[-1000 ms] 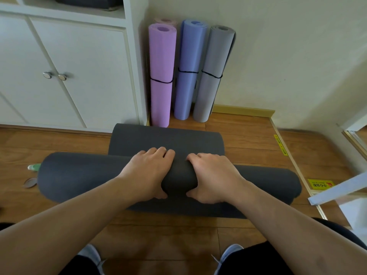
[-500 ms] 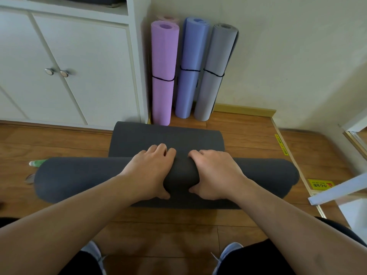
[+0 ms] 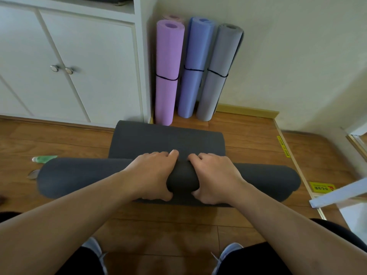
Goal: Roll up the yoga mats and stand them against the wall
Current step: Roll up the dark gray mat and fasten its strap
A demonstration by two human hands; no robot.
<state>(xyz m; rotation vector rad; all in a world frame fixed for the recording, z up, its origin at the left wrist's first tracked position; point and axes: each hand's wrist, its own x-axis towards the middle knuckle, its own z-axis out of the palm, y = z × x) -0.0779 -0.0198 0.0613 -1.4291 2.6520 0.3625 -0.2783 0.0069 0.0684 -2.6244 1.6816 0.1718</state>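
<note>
We see the dark grey mat (image 3: 79, 176) lying across the wooden floor (image 3: 158, 225), mostly rolled, its flat tail reaching toward the wall (image 3: 288, 66); our left hand (image 3: 153, 175) and right hand (image 3: 214, 176) sit side by side at the roll's middle, each curled round it with fingers over the top and thumb under the near side. Against the wall stand three rolled mats, each banded: the purple mat (image 3: 167, 76), the blue mat (image 3: 193, 66), the light grey mat (image 3: 216, 76); a white cabinet (image 3: 79, 56) stands left of them.

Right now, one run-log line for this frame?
phase: rolling | left hand, right hand: grip dark grey foam mat roll | flat end: unrolled
</note>
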